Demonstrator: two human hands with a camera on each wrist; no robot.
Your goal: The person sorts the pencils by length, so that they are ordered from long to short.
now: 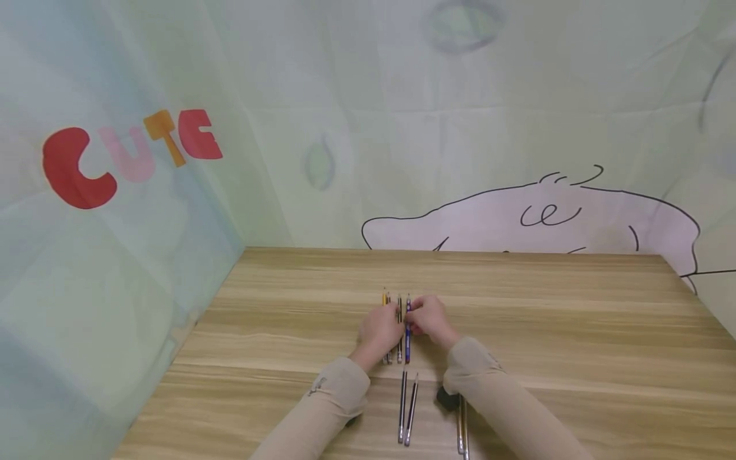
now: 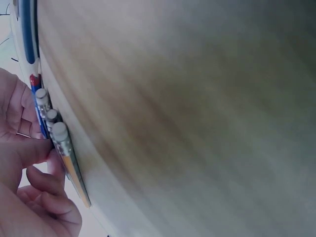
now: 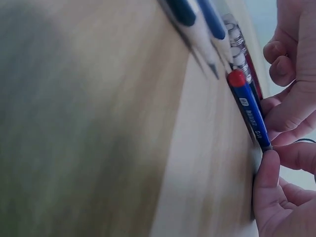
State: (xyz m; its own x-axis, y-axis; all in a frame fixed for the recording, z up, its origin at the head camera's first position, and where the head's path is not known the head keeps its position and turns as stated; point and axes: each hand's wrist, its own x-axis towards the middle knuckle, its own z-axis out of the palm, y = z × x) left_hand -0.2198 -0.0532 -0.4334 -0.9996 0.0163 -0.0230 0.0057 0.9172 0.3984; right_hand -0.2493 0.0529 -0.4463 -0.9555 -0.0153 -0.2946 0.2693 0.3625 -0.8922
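Note:
In the head view a blue pencil [image 1: 408, 348] with a red end lies at the right of a short row. My right hand [image 1: 430, 319] pinches it between thumb and a finger, also seen in the right wrist view. My left hand [image 1: 381, 329] reaches over the row from the left, its thumb and finger pinching a dark pencil [image 1: 399, 351] beside the blue one. Left of that lie a yellow pencil [image 1: 384, 298] and another dark pencil [image 1: 390, 359], partly covered by my left hand. Their white erasers [image 2: 60, 131] point toward me.
Two dark pencils [image 1: 402, 409] lie nearer me on the wooden table [image 1: 276, 306], tips pointing away. By my right sleeve are two more pencils [image 1: 460, 434] and a dark object [image 1: 447, 400], partly hidden by the sleeve. Printed cloth walls [image 1: 345, 128] stand behind and left.

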